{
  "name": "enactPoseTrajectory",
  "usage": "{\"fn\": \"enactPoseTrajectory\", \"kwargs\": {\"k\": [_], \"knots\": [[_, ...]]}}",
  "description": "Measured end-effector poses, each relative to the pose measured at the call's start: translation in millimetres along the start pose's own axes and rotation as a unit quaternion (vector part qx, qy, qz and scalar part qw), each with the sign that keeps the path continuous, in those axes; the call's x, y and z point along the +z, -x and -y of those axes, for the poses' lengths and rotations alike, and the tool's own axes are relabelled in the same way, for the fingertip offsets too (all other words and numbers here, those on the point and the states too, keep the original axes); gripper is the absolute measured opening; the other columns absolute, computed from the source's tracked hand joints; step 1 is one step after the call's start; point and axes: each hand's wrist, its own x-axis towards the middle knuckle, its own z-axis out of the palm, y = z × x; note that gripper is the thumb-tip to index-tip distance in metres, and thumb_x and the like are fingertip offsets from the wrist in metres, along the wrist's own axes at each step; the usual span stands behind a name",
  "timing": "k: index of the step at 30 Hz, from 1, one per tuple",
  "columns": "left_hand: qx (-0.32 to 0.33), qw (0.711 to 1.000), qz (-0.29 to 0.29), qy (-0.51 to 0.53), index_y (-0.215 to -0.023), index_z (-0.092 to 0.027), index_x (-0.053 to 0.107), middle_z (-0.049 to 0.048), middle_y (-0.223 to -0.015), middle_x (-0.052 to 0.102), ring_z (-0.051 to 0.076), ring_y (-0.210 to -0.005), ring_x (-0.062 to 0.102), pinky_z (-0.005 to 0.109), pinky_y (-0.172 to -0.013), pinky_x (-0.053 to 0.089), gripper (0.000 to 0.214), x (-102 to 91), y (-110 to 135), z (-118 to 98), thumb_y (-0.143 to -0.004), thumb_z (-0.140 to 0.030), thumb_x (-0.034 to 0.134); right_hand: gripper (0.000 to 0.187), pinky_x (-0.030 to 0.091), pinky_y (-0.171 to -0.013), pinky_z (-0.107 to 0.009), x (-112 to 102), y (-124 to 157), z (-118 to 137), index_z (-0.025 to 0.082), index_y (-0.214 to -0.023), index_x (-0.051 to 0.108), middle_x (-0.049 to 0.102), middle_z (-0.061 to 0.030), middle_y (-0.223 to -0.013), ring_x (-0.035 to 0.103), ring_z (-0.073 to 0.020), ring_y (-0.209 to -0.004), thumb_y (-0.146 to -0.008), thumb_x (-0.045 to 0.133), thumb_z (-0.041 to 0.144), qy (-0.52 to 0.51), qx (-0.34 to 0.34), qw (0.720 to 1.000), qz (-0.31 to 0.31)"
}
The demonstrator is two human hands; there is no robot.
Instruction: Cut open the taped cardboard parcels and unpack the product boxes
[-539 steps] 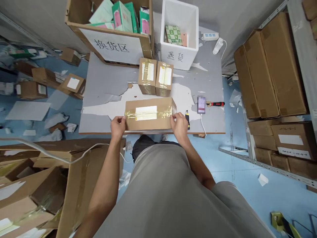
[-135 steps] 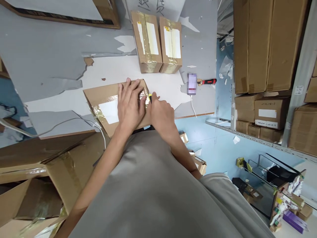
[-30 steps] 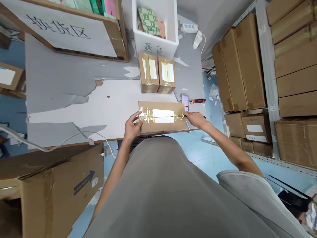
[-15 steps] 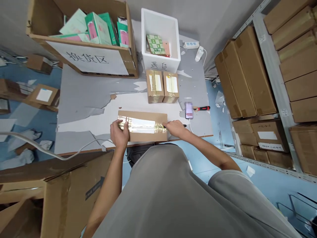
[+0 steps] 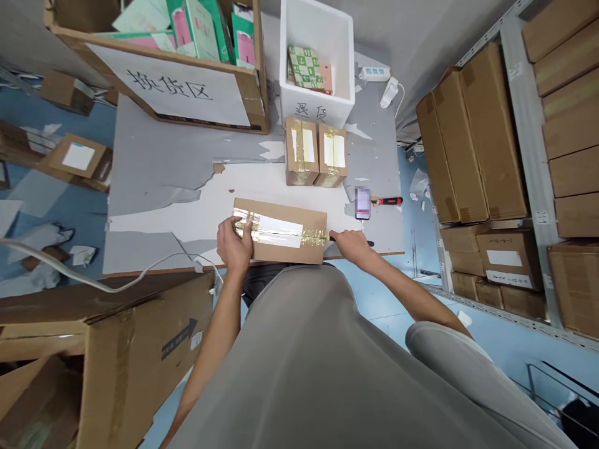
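Observation:
A long cardboard box (image 5: 281, 251) lies near the table's front edge. Clear tape and a white label run along its top, with a thin dark line along the middle. My left hand (image 5: 235, 244) grips the box's left end, thumb on top and fingers at the side. Just off the right end, my right hand (image 5: 352, 247) is closed around a black-handled utility knife (image 5: 370, 243). The knife's front points left at the taped edge; most of the handle is hidden in my fist, and its blade is too small to make out clearly.
Two small taped boxes (image 5: 302, 153) stand behind, before a white foam bin (image 5: 317, 109). A large carton (image 5: 168, 87) of green packs fills the back left. A phone (image 5: 362, 204) and a red-black tool (image 5: 389, 201) lie right; a white cable (image 5: 140, 282) crosses front left.
My right hand has drawn the knife rightward, from over the box's right end to just past it. The left hand keeps its hold on the box. The whole view has shifted slightly.

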Motion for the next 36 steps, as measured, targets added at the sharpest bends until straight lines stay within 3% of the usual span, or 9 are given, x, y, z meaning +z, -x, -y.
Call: {"fn": "enactPoseTrajectory", "kwargs": {"k": [5,10,12,15,18,23,27,32,36], "knots": [[-0.003,1.0,0.0,0.002,-0.131,-0.026,0.07,0.0158,-0.141,0.075,0.039,-0.135,0.07,0.054,-0.124,0.052,0.027,0.5,-3.5,0.8,-0.111,-0.044,0.073,0.043,0.056,-0.102,-0.037,16.4,-5.0,-18.9,0.026,-0.164,0.066,0.088,-0.0207,-0.137,0.085,-0.0331,-0.129,-0.123,0.052,0.022,-0.037,-0.017,0.999,-0.024],[0.001,1.0,0.011,0.001,-0.132,-0.026,0.069,0.0158,-0.14,0.074,0.038,-0.133,0.071,0.054,-0.124,0.054,0.028,-1.5,-5.9,2.0,-0.111,-0.044,0.073,0.043,0.057,-0.11,-0.036,64.6,-20.1,-27.7,0.023,-0.161,0.066,0.083,-0.0167,-0.152,0.078,-0.0294,-0.14,-0.127,0.039,0.024,-0.158,-0.06,0.982,-0.085],[0.003,1.0,0.01,0.0,-0.132,-0.026,0.068,0.0158,-0.139,0.074,0.038,-0.133,0.072,0.055,-0.125,0.054,0.028,-5.9,-9.3,7.1,-0.112,-0.045,0.072,0.044,0.058,-0.115,-0.036,91.2,-30.0,-20.3,0.023,-0.162,0.063,0.08,-0.0175,-0.158,0.075,-0.0282,-0.145,-0.127,0.037,0.025,-0.244,-0.051,0.96,-0.123],[0.015,1.0,0.003,0.0,-0.13,-0.025,0.068,0.0164,-0.14,0.074,0.037,-0.138,0.071,0.055,-0.128,0.055,0.028,-18.4,-22.9,22.6,-0.11,-0.045,0.071,0.042,0.061,-0.112,-0.034,123.7,-50.8,1.9,0.022,-0.158,0.056,0.081,-0.0188,-0.154,0.081,-0.0249,-0.138,-0.128,0.029,0.03,-0.399,0.013,0.904,-0.155],[0.013,1.0,0.0,0.004,-0.127,-0.023,0.068,0.0182,-0.141,0.074,0.035,-0.141,0.071,0.054,-0.13,0.055,0.028,-35.4,-43.5,41.9,-0.107,-0.044,0.071,0.039,0.064,-0.101,-0.03,134.7,-76.3,29.0,0.022,-0.149,0.052,0.081,-0.0179,-0.147,0.084,-0.0206,-0.12,-0.126,0.022,0.029,-0.513,0.06,0.845,-0.137],[-0.029,1.0,-0.008,0.003,-0.124,-0.021,0.069,0.0217,-0.143,0.076,0.037,-0.144,0.07,0.058,-0.128,0.058,0.031,-56.1,-63.5,64.1,-0.106,-0.045,0.068,0.03,0.063,-0.099,-0.027,113.7,-101.9,55.8,0.023,-0.134,0.057,0.08,-0.0112,-0.134,0.078,-0.0204,-0.115,-0.122,0.031,0.035,-0.553,0.03,0.82,-0.148],[-0.033,0.999,-0.015,-0.009,-0.125,-0.021,0.069,0.0216,-0.142,0.077,0.037,-0.149,0.069,0.059,-0.131,0.054,0.031,-48.7,-55.1,71.7,-0.107,-0.046,0.064,0.036,0.062,-0.103,-0.03,84.6,-85.5,42.6,0.023,-0.132,0.063,0.08,-0.0103,-0.125,0.076,-0.0253,-0.118,-0.122,0.032,0.039,-0.528,0.008,0.82,-0.219],[-0.049,0.995,0.072,0.045,-0.128,-0.023,0.064,0.021,-0.142,0.077,0.036,-0.145,0.071,0.058,-0.131,0.052,0.037,8.3,-28.4,47.3,-0.109,-0.054,0.06,0.056,0.062,-0.099,-0.037,43.1,-33.9,-6.2,0.024,-0.164,0.061,0.085,-0.0151,-0.134,0.08,-0.0341,-0.12,-0.126,0.023,0.041,-0.376,0.072,0.877,-0.292],[-0.084,0.961,0.245,0.097,-0.139,-0.019,0.063,0.025,-0.148,0.076,0.041,-0.146,0.071,0.058,-0.125,0.056,0.057,64.5,-5.2,11.4,-0.107,-0.066,0.063,0.054,0.06,-0.106,-0.043,19.5,-14.3,-32.8,0.021,-0.166,0.067,0.085,-0.0195,-0.141,0.079,-0.0368,-0.124,-0.123,0.035,0.031,-0.302,0.067,0.865,-0.394]]}}
